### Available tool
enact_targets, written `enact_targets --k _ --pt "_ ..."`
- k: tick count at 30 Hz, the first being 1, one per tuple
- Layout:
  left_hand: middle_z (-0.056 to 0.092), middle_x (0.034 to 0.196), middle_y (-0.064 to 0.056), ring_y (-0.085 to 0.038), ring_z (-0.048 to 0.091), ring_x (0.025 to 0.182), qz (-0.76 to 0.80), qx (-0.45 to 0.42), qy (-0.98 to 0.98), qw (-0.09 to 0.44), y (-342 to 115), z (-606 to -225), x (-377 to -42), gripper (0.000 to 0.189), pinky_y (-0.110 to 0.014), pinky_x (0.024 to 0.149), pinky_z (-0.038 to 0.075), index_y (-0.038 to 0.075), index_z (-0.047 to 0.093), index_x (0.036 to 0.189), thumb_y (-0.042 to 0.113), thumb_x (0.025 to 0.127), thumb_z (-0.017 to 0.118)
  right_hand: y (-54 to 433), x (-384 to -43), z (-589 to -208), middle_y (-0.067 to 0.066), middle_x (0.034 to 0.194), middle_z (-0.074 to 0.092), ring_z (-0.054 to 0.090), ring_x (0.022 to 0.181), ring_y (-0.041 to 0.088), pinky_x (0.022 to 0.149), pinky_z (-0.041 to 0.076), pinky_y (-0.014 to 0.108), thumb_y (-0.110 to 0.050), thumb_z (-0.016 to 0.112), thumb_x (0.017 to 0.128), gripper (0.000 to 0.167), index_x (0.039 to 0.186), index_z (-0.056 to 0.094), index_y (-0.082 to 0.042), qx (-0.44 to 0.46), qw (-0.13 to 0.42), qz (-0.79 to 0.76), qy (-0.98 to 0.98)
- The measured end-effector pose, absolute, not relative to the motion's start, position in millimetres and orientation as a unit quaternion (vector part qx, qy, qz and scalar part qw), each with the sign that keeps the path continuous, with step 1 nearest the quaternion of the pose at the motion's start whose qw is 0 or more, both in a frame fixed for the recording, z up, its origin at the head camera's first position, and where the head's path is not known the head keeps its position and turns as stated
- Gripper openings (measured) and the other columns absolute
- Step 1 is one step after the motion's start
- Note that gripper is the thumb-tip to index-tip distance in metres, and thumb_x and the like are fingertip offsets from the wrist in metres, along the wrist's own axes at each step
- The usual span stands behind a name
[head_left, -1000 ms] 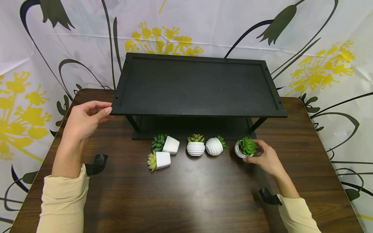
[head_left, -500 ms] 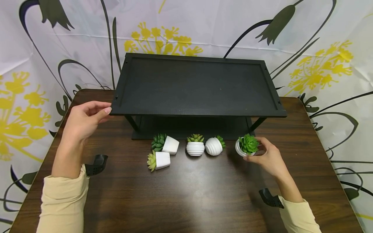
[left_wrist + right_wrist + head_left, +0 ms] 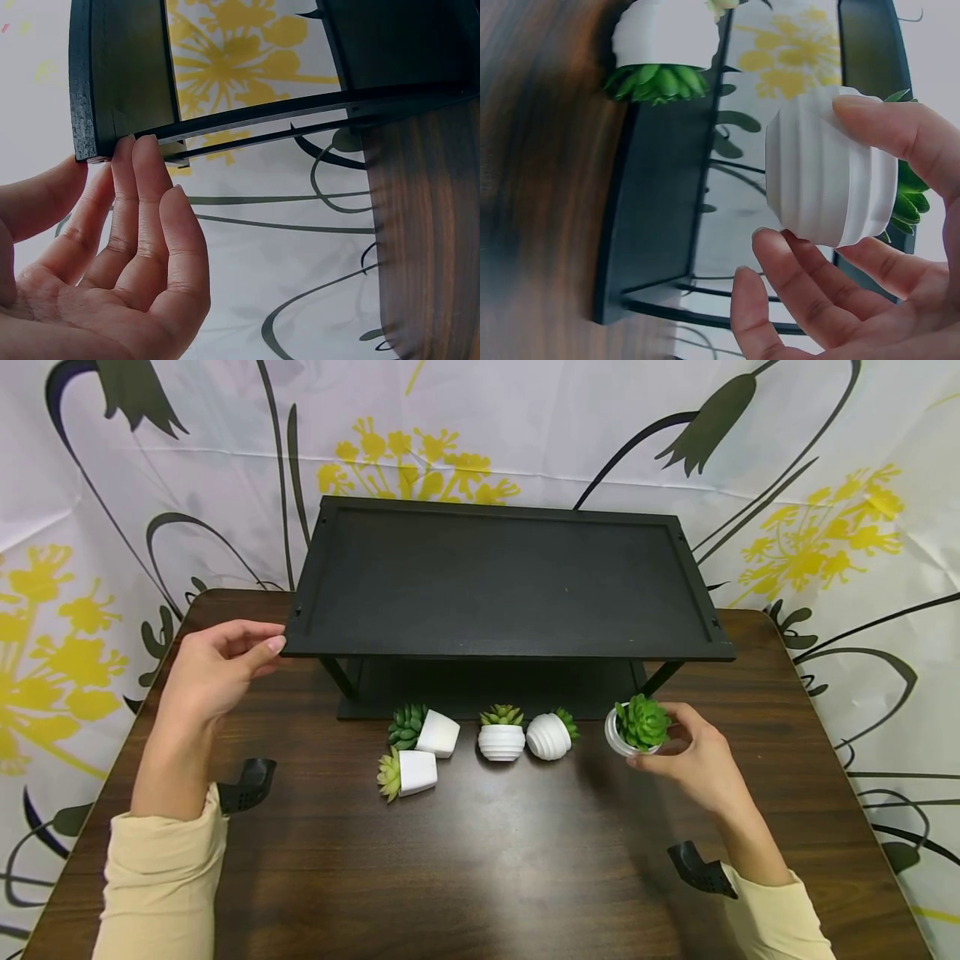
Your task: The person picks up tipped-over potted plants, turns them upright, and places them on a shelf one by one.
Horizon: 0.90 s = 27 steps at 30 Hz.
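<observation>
1. Head view: the right hand (image 3: 697, 764) grips the held plant (image 3: 642, 723) by its white pot, in front of the shelf's (image 3: 502, 585) right end. Rim and leaves face the camera; a light, steady pinch on the pot wall, clear of the leaves, should serve best.
2. Same view: the left hand (image 3: 213, 672) pinches the shelf's near left corner. Gentle steadying seems enough there; a hard pull might shift the frame.
3. Around them: on the table (image 3: 465, 877), the dark plant (image 3: 437, 733) and pale plant (image 3: 417, 773) lie tipped together, the round plant (image 3: 550, 737) leans over beside the middle plant (image 3: 502, 743), and whether that one stands or lies I cannot tell. The top board overhangs the lower tier, so its front edge and the right leg would be the likeliest things to knock.
4. Left wrist view: the thumb is on the outer side of the shelf's end, fingertips on the other, a fingertip hold.
5. Right wrist view: the held plant's pot is off the table, thumb on one side, fingers beneath in this view. The ridges should help grip; squeezing unevenly could roll it.
</observation>
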State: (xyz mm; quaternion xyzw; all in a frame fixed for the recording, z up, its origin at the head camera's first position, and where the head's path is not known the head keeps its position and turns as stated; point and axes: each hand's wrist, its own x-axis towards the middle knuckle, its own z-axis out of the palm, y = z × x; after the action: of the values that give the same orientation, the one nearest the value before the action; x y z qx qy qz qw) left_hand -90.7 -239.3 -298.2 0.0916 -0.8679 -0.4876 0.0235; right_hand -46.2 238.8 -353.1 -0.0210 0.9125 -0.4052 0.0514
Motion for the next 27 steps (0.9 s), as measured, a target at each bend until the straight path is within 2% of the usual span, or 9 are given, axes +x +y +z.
enact_targets --k 5,16,27 --pt "0.056 0.075 0.018 0.007 0.057 0.066 -0.484 0.091 -0.87 0.026 -239 -298 -90 0.034 -0.009 0.064 0.048 -0.008 0.056 0.115 0.015 0.09 0.058 234 -45 -342 0.013 0.099 0.058 0.061 0.076 0.022 0.058 0.049 0.029 -0.012 0.082 0.065 0.063 0.119 0.051 -0.004 -0.022 0.04 -0.397 0.917" --pt "0.055 0.075 0.019 0.007 0.057 0.066 -0.481 0.089 -0.872 0.024 -239 -298 -90 0.035 -0.008 0.064 0.047 -0.008 0.056 0.116 0.015 0.09 0.058 225 -47 -317 0.012 0.098 0.059 0.061 0.068 0.015 0.053 0.049 0.025 -0.011 0.083 0.063 0.065 0.12 0.051 -0.005 -0.041 0.016 -0.39 0.92" --pt "0.055 0.075 0.019 0.006 0.057 0.066 -0.481 0.089 -0.872 0.025 -239 -298 -91 0.034 -0.008 0.064 0.047 -0.008 0.056 0.115 0.015 0.09 0.058 215 -52 -296 0.01 0.1 0.058 0.06 0.07 0.009 0.055 0.049 0.023 -0.011 0.083 0.063 0.065 0.12 0.051 -0.005 -0.044 0.002 -0.389 0.92"
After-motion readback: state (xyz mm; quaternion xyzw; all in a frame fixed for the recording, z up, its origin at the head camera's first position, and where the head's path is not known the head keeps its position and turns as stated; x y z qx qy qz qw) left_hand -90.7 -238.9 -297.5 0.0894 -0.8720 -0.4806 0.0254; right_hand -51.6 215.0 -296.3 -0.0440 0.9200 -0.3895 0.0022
